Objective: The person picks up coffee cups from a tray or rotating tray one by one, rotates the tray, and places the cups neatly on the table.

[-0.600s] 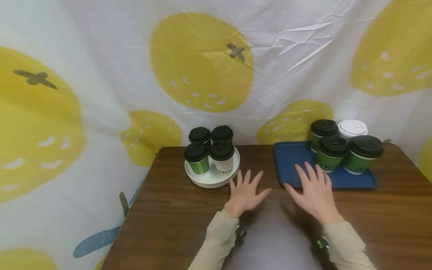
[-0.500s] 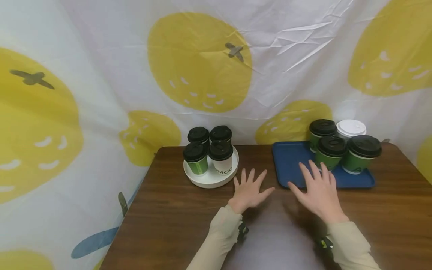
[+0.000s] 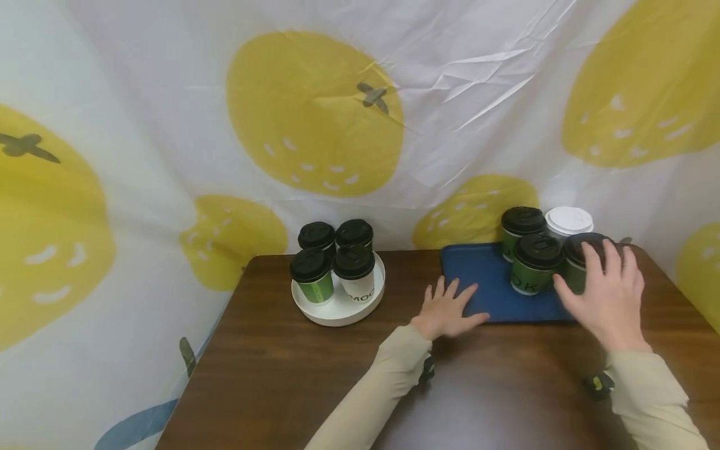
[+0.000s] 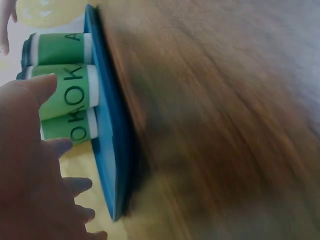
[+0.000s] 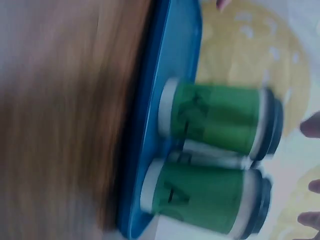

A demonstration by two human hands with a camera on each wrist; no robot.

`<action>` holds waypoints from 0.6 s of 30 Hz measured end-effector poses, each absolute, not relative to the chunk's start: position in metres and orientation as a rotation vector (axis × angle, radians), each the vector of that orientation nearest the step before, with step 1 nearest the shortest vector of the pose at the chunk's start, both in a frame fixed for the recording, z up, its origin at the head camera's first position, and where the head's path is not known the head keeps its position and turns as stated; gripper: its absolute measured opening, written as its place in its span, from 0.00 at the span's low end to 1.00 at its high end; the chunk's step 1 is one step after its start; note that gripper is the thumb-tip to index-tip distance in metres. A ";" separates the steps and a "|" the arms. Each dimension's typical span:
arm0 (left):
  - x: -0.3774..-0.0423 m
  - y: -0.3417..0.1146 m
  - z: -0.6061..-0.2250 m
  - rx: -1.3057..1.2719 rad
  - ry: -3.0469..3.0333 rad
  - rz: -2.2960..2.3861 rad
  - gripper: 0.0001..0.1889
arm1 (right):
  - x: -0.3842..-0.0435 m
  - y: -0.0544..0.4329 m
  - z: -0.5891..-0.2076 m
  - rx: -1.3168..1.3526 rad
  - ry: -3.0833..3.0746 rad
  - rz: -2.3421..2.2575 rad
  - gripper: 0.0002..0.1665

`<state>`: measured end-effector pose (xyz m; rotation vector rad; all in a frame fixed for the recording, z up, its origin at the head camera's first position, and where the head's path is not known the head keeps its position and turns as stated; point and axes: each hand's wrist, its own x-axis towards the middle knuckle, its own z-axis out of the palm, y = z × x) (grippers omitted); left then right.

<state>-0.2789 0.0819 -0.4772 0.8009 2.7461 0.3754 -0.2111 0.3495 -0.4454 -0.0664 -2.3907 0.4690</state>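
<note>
On a blue tray (image 3: 475, 275) stand several lidded paper coffee cups: a green front cup (image 3: 531, 275), a green right cup (image 3: 574, 275), a green back cup (image 3: 520, 225) and one with a white lid (image 3: 569, 220). My right hand (image 3: 610, 300), fingers spread and slightly bent, overlaps the right cup's black lid in the head view. In the right wrist view its fingertips show past the lid side of that green cup (image 5: 200, 200). Over the tray's front left corner, my left hand (image 3: 447, 310) spreads its fingers, holding nothing.
A round white dish (image 3: 337, 320) on the left bears several black-lidded cups, among them a green cup (image 3: 316, 289) and a white cup (image 3: 359, 286). The brown wooden table (image 3: 270, 375) meets a lemon-printed cloth (image 3: 427, 144) behind.
Both hands have moved right: the right one from before the front cup to the right cup, the left one from beside the white dish to the tray's corner. The view has shifted slightly.
</note>
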 end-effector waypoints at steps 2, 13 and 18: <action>-0.282 0.091 -0.479 0.822 2.746 0.351 0.39 | -0.217 0.366 -0.445 -0.088 -2.434 0.458 0.46; -0.292 0.125 -0.492 0.833 2.684 0.304 0.40 | -0.250 0.405 -0.458 -0.103 -2.618 0.453 0.51; -0.297 0.140 -0.493 0.804 2.647 0.318 0.43 | -0.259 0.411 -0.464 -0.092 -2.593 0.457 0.48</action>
